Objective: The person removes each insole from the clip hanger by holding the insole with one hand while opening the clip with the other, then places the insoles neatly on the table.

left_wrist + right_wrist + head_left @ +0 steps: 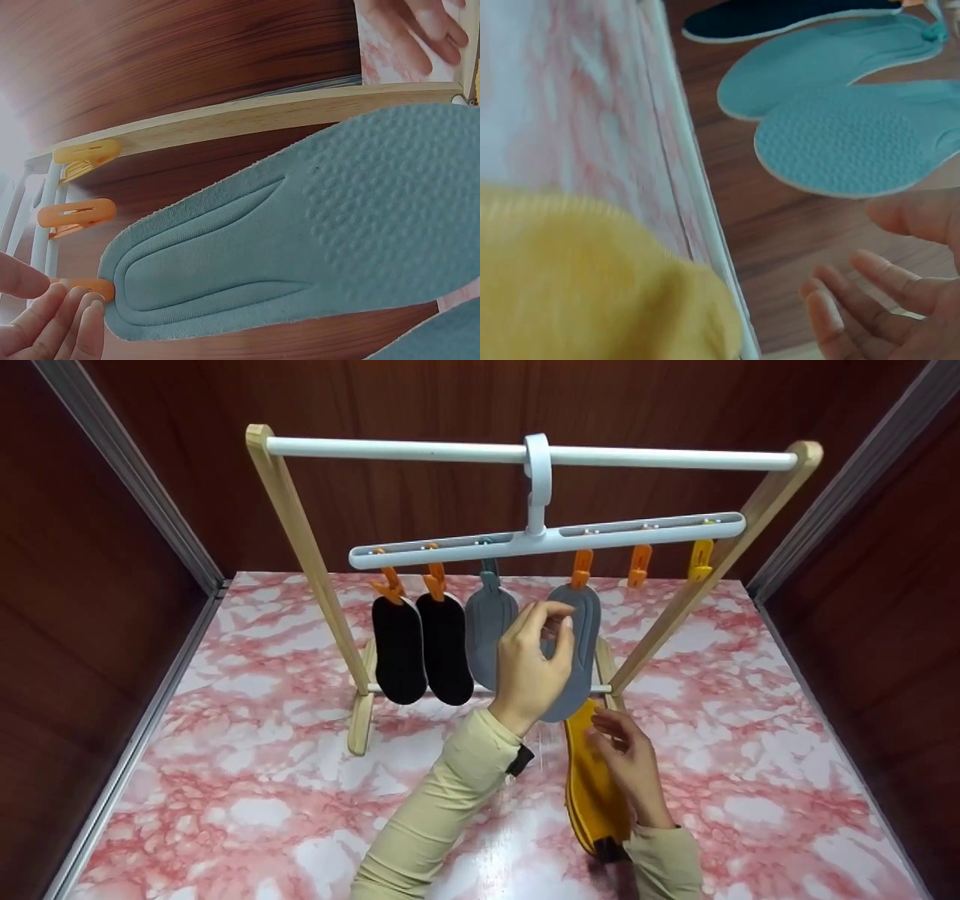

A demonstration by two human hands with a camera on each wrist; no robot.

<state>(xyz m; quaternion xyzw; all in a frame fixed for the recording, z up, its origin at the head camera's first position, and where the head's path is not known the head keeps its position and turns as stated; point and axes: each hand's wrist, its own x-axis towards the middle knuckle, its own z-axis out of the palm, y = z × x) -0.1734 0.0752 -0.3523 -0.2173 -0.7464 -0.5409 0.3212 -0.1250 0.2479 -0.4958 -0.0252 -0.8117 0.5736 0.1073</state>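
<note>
Black insoles (399, 652) and grey insoles (586, 660) clipped. Apparently left: yellow insole (589, 780), on counter (255, 817); two clips (640, 566) vacant. Left hand (534, 667) loosely curved, right hand (628, 754) spread; neither gripping.

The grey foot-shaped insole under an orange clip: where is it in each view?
Head: the grey foot-shaped insole hangs right of centre, partly behind the left hand.
Left wrist: large, from lower left to the right edge.
Right wrist: upper right, above the right hand.
Shared landmark: the second grey insole, teal-clipped: left of it in head, lower-right corner in left wrist, just above it in right wrist.
</note>
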